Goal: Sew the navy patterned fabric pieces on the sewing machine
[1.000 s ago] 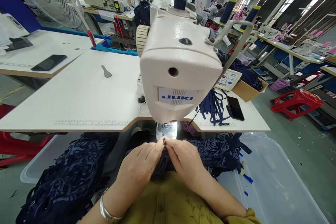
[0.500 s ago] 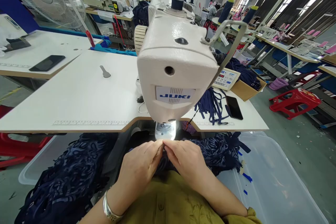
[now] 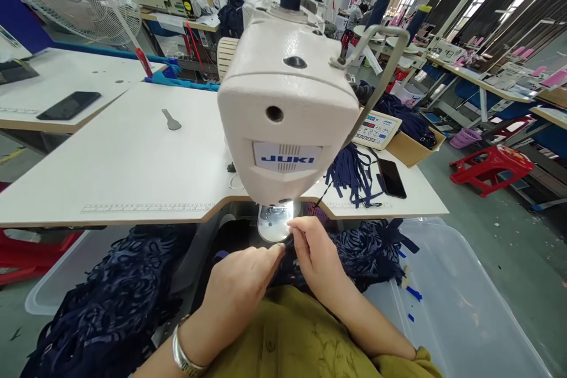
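My left hand (image 3: 243, 283) is closed in a pinch just in front of the sewing machine (image 3: 287, 106), thumb and fingertips pressed together. Closed as well, my right hand (image 3: 321, 257) sits a little higher and farther forward, its fingertips at the edge of the lit machine bed (image 3: 272, 227). Dark navy fabric (image 3: 290, 266) runs between and under both hands; the pinched part is mostly hidden by the fingers. A patterned navy bundle (image 3: 367, 251) lies to the right of my right hand.
A white table (image 3: 146, 159) surrounds the machine, with a flat grey metal piece (image 3: 172, 121) on it. Right of the machine lie navy strips (image 3: 349, 174) and a phone (image 3: 392, 178). A plastic bin (image 3: 460, 301) stands at lower right; patterned garments (image 3: 115, 295) fill the lower left.
My hands, which were together at the fingertips, have moved apart. The right has gone up and forward toward the machine bed; the left sits slightly lower. The view has shifted slightly.
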`<state>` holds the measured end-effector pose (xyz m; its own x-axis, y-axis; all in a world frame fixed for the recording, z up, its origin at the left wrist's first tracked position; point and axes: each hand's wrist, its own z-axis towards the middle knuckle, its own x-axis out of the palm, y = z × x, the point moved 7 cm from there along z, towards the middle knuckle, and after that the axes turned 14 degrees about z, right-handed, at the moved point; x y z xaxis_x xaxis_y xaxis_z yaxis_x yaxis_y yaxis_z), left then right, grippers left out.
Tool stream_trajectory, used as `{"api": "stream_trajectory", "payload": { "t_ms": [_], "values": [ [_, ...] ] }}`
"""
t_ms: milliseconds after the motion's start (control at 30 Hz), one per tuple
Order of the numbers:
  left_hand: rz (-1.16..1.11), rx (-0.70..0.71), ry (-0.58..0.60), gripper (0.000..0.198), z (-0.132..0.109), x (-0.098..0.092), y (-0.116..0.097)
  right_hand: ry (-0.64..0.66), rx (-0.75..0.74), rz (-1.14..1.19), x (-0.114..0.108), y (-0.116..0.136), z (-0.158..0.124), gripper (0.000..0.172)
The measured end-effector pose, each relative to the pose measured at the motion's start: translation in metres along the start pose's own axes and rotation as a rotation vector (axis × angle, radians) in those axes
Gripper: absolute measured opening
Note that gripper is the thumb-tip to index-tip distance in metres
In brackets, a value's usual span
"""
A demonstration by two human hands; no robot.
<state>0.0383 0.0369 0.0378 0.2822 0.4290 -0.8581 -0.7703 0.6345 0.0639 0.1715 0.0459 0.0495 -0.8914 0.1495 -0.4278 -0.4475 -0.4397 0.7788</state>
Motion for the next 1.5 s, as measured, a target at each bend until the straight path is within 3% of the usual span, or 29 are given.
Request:
{"api": "stream_trajectory", "payload": {
  "t_ms": [167, 300, 400, 533, 600, 700, 800, 900, 1033, 1133, 1300, 1500],
  "values": [
    [-0.131, -0.033, 0.13, 0.025, 0.002, 0.002, 0.007, 0.371, -0.091, -0.198, 0.013, 0.007, -0.012, 0.017],
    [-0.22, -0.045, 0.313, 0.024, 0.004, 0.014, 0.007, 0.451, -0.126, -0.342, 0.018, 0.004, -0.024, 0.016],
    [-0.183, -0.037, 0.313, 0.028, 0.006, 0.018, 0.008, 0.406, 0.015, -0.144, 0.016, -0.011, -0.025, 0.018],
    [-0.112, -0.114, 0.254, 0.031, 0.0, 0.022, 0.021, 0.253, 0.39, 0.325, 0.015, -0.05, -0.027, 0.014],
    [-0.2, -0.222, 0.336, 0.034, -0.008, 0.032, 0.029, 0.183, 0.566, 0.529, 0.022, -0.066, -0.033, 0.015],
    [-0.59, -0.301, 0.52, 0.034, -0.019, 0.05, 0.022, 0.097, 0.712, 0.783, 0.037, -0.073, -0.043, 0.02],
    [-0.909, -0.415, 0.58, 0.031, -0.022, 0.058, 0.015, 0.041, 0.728, 0.885, 0.045, -0.069, -0.048, 0.024],
    [-0.89, -0.517, 0.497, 0.026, -0.021, 0.056, 0.019, 0.029, 0.652, 0.803, 0.04, -0.064, -0.048, 0.023],
    [-0.796, -0.431, 0.424, 0.019, -0.018, 0.046, 0.018, 0.139, 0.46, 0.582, 0.031, -0.054, -0.041, 0.027],
    [-0.778, -0.348, 0.433, 0.018, -0.015, 0.042, 0.012, 0.245, 0.454, 0.687, 0.036, -0.05, -0.04, 0.028],
    [-0.743, -0.312, 0.479, 0.018, -0.012, 0.043, 0.005, -0.03, 0.583, 0.981, 0.039, -0.061, -0.045, 0.008],
    [-0.631, -0.293, 0.401, 0.02, -0.008, 0.033, 0.004, -0.109, 0.433, 0.77, 0.029, -0.058, -0.049, 0.005]
  ]
}}
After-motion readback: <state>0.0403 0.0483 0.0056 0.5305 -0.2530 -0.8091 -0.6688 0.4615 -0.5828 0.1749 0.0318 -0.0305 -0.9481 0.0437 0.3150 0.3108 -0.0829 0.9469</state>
